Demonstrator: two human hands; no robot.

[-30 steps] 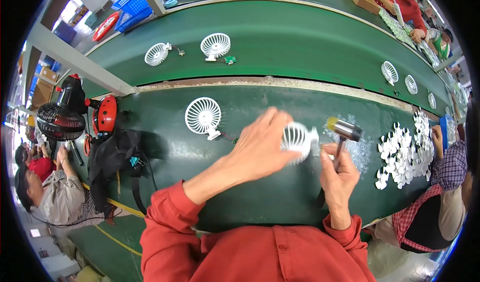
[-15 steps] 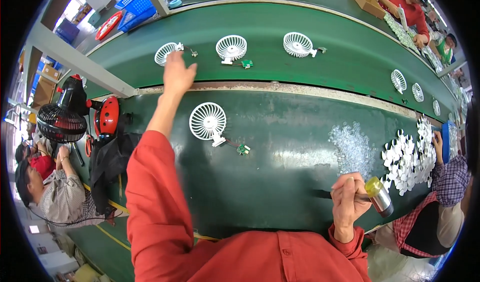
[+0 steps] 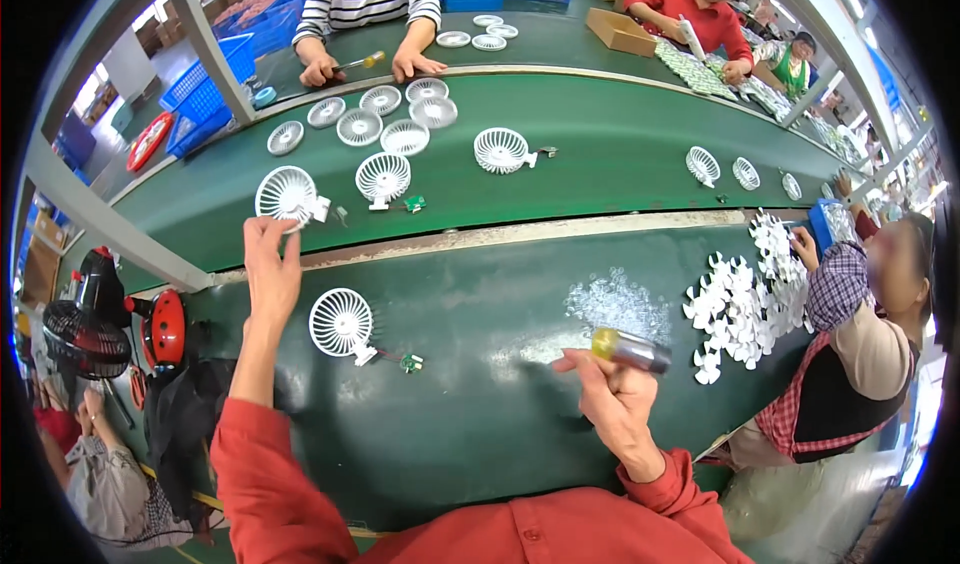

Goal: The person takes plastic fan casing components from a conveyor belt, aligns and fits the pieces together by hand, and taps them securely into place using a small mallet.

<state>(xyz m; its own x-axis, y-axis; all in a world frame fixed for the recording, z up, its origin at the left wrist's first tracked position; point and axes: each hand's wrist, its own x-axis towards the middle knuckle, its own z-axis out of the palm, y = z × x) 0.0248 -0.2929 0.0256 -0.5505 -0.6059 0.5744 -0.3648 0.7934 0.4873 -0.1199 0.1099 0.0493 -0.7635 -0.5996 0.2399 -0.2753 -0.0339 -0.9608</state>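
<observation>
There are seven white fan frames (image 3: 502,151): one on the near desk (image 3: 480,414) and six at the green belt (image 3: 610,174), three toward the left and three toward the right. Seven flat white grilles (image 3: 359,127) lie on the belt, and four white discs (image 3: 453,39) on the far desk (image 3: 555,54). Two green circuit boards (image 3: 411,363) show clearly. There is one hammer (image 3: 630,351), one screwdriver (image 3: 360,62), one cardboard box (image 3: 622,32) and one black fan (image 3: 85,336). The white blades (image 3: 735,314) and clear bits (image 3: 615,304) are too many to count.
</observation>
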